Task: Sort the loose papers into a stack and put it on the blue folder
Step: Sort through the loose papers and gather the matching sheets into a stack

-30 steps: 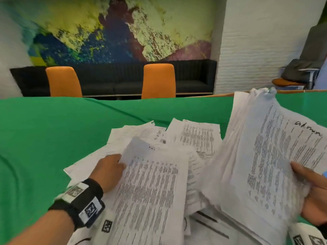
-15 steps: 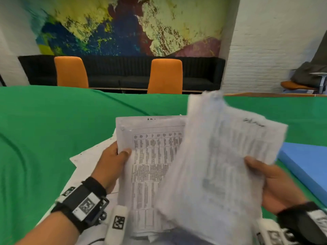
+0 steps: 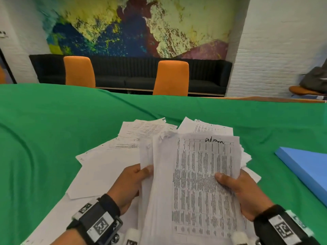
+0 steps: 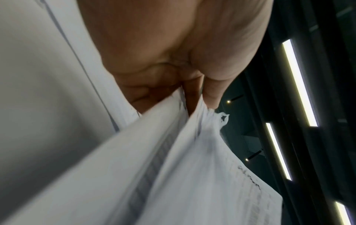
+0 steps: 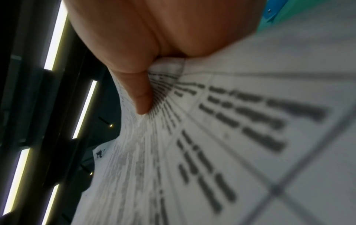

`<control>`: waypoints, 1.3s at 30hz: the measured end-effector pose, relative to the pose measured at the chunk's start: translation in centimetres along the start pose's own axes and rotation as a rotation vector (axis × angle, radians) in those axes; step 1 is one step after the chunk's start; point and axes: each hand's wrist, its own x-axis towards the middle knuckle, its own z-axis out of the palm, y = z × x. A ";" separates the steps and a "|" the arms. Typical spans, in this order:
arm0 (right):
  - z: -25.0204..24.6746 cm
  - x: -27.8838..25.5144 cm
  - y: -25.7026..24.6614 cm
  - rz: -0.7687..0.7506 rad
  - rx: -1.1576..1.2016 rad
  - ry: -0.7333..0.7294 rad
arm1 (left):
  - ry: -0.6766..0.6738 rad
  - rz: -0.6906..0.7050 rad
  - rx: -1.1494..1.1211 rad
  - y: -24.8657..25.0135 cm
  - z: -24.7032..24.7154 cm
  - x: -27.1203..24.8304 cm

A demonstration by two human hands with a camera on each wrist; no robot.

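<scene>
Both hands hold one thick stack of printed papers (image 3: 196,175) upright above the table, its top sheet marked "admin". My left hand (image 3: 131,181) grips the stack's left edge, thumb on the front. My right hand (image 3: 238,188) grips the right edge, thumb pressed on the printed top sheet. In the left wrist view the thumb (image 4: 213,91) pinches the stack of papers (image 4: 173,167); in the right wrist view the thumb (image 5: 140,94) lies on the papers (image 5: 212,137). Loose sheets (image 3: 109,156) still lie spread on the green cloth behind and left. The blue folder (image 3: 307,167) lies at the right.
The table is covered with a green cloth (image 3: 53,129). Two orange chairs (image 3: 170,77) stand at its far side before a black bench (image 3: 134,73) and a painted wall. A further chair with a dark garment (image 3: 315,82) is at the far right.
The right hand brought its bundle in over the sheets held by the left hand, and the two merged into one stack held by both hands. The view has tilted and now shows the blue folder.
</scene>
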 end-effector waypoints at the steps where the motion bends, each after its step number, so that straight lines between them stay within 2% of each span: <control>1: -0.4 0.0 0.0 -0.027 -0.024 0.021 | 0.027 0.003 0.019 0.0 -0.2 -0.1; 4: -2.4 -0.2 -0.1 -0.062 0.029 0.074 | 0.079 0.026 0.058 0.2 -1.1 -0.3; 7: -5.1 -0.3 -0.3 -0.018 0.133 0.147 | 0.167 -0.006 0.075 -0.3 -2.7 -0.3; 9: -6.6 -0.6 -0.3 0.028 0.152 0.183 | 0.178 -0.043 0.100 -0.7 -3.6 -0.6; 11: -7.7 -0.9 -0.2 0.079 0.132 0.192 | 0.161 -0.061 0.196 -1.3 -4.3 -0.9; 15: -8.2 -1.5 0.1 0.145 0.060 0.150 | 0.115 -0.024 0.538 -1.0 -4.7 -1.1; 20: -8.5 -1.5 -0.1 0.067 0.114 0.179 | 0.062 -0.037 0.536 -0.8 -5.2 0.0; 24: -9.2 -2.1 -1.6 -0.007 0.268 0.164 | 0.036 -0.097 0.760 0.1 -6.0 1.1; 28: -7.5 -2.4 -0.2 0.111 0.355 0.101 | 0.066 -0.184 0.843 1.7 -5.2 2.2; 31: -5.4 -2.8 1.5 0.246 0.295 0.016 | -0.017 -0.271 0.924 2.3 -3.8 3.6; 35: -3.7 -2.9 2.2 0.328 0.267 -0.056 | -0.124 -0.210 1.022 2.7 -1.7 4.8; 37: -3.7 -2.9 2.0 0.309 0.296 -0.051 | -0.205 -0.192 0.961 2.4 -1.0 4.7; 39: -4.1 -2.8 1.7 0.280 0.332 -0.043 | -0.249 -0.174 0.794 1.8 -1.2 4.5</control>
